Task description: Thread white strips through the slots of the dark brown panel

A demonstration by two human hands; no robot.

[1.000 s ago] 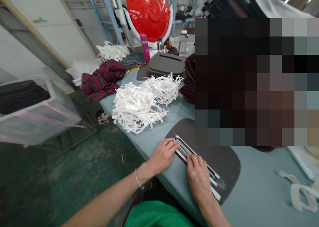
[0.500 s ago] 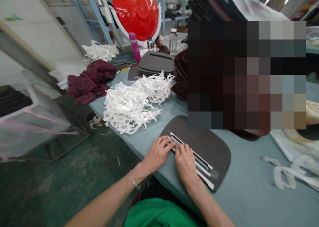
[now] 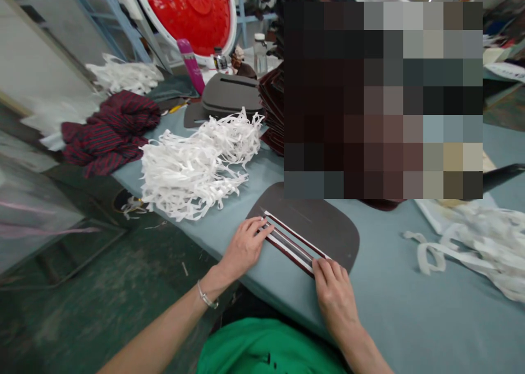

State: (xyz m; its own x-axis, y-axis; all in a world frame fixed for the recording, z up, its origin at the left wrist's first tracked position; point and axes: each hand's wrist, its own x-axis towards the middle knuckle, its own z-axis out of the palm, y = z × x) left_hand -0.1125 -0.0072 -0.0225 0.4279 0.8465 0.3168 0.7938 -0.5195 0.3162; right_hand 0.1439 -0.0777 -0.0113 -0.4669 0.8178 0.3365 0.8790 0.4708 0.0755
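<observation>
A dark brown rounded flat piece (image 3: pixel 324 226) lies on the blue-grey table (image 3: pixel 410 319) in front of me. Along its near edge run white strips (image 3: pixel 291 243) with dark red bands between them. My left hand (image 3: pixel 245 246) rests with fingers stretched out flat on the left end of the strips. At the right end, my right hand (image 3: pixel 336 292) presses down on the strips with fingers flat and close together. Neither hand grips anything.
A heap of white strips (image 3: pixel 192 166) lies left of the piece, with a red striped cloth (image 3: pixel 110 130) beyond. Stacked dark pieces (image 3: pixel 232 92), a pink bottle (image 3: pixel 191 65) and a red basin (image 3: pixel 188 7) stand behind. More white strips (image 3: pixel 484 248) lie at the right.
My right hand has slid along the strips from beside my left hand to their right end. The left hand stays on the left end. The camera view has shifted.
</observation>
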